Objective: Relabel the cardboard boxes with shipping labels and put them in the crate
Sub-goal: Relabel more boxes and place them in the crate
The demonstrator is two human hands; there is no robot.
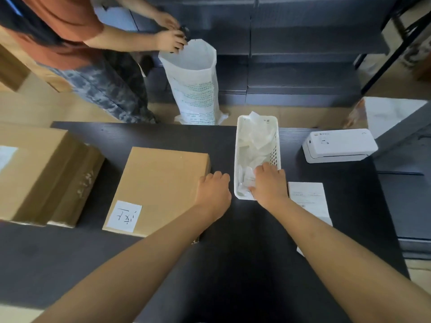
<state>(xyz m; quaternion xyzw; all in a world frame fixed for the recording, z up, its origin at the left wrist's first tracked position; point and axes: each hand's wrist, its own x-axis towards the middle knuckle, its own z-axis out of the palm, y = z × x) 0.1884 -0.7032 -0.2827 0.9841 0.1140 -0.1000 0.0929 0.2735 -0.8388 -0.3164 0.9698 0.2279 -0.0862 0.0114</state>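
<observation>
Left hand [214, 187] curled over edge of flat brown cardboard box [161, 183]; right hand [268, 183] fingers down among crumpled paper in white plastic basket [276, 145], grip unclear. Likely discarding backing; fresh white label sheet [307, 199] next.

Brown cardboard boxes [158, 183], black worktop [163, 136], white lattice-sided basket [275, 155], white printer [339, 145], white sack [193, 89] with green print
</observation>
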